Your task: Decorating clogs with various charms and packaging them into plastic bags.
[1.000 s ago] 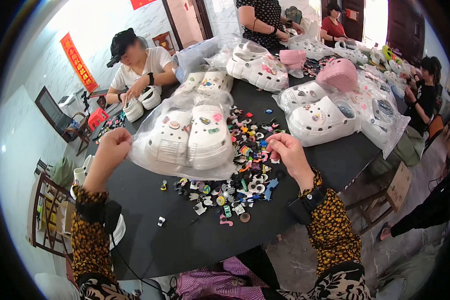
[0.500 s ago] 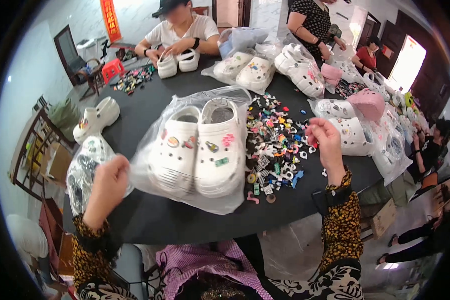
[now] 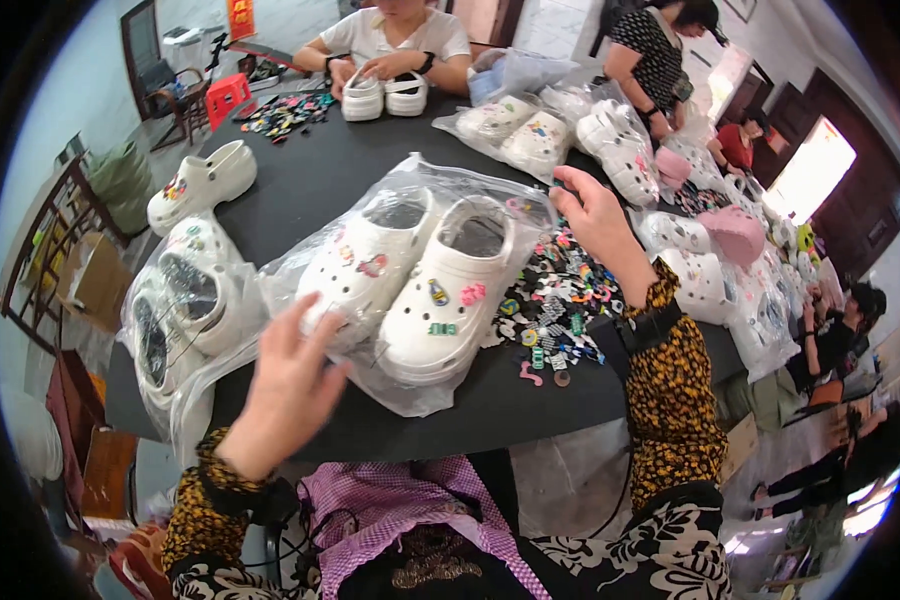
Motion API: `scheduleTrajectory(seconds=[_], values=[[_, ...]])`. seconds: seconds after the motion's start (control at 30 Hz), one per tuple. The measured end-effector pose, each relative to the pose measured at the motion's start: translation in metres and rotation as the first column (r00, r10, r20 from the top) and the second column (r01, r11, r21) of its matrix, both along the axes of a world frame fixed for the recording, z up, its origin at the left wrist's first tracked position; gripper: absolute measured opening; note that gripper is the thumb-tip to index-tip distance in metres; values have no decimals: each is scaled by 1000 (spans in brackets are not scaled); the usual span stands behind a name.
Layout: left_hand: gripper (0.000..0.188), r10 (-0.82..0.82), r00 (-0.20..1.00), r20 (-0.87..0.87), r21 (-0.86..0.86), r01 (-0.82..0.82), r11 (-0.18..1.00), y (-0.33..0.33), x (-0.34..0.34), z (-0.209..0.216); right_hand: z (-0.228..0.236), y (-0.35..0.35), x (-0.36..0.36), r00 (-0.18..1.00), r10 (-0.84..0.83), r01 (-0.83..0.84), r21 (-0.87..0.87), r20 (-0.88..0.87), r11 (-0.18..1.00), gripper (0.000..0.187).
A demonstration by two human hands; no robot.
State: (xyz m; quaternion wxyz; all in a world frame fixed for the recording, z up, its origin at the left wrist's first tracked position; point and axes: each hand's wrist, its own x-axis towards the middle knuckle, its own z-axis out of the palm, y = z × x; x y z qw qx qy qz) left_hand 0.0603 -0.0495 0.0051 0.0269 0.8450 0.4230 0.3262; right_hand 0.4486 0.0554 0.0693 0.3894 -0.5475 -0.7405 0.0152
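In front of me, a pair of white clogs (image 3: 443, 335) with colourful shoe charms lies inside a clear plastic bag (image 3: 417, 400), toes toward me. My left hand (image 3: 292, 385) is open, fingers spread, over the bag's lower left side beside the left clog's toe. At the bag's upper right corner, my right hand (image 3: 602, 222) has its fingers closed on the plastic edge. Loose shoe charms (image 3: 560, 300) lie in a heap right of the bag, partly behind my right forearm.
More bagged white clogs (image 3: 205, 300) lie at the left table edge, with a bare clog (image 3: 205, 185) beyond them. Across the dark table (image 3: 300, 170) a person handles white clogs (image 3: 385, 97) beside another charm pile (image 3: 285, 115). Bagged clogs (image 3: 700, 275) and a pink clog (image 3: 732, 235) crowd the right.
My right hand has moved left and away from me onto the bag's corner. My left hand let go of the bag's left side and opened. The bagged clogs have turned, heels toward the right.
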Motion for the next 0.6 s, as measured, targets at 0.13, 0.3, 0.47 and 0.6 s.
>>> scheduleTrajectory(seconds=[0.13, 0.3, 0.47, 0.6], values=[[58, -126, 991, -52, -11, 126, 992, -19, 11, -19, -13, 33, -4, 980, -59, -19, -382, -192, 924, 36], [55, -96, 994, -47, -1, 96, 995, -16, 4, -40, 12, 17, -27, 953, 47, -189, -468, -299, 863, 22], [29, -80, 985, -156, 128, 100, 987, -2, -1, -39, 42, -23, -46, 852, 112, -393, -483, -512, 783, 25], [13, -6, 996, -89, 150, 19, 989, 6, -9, -36, 59, -63, -54, 736, 383, -668, -510, -558, 542, 31]])
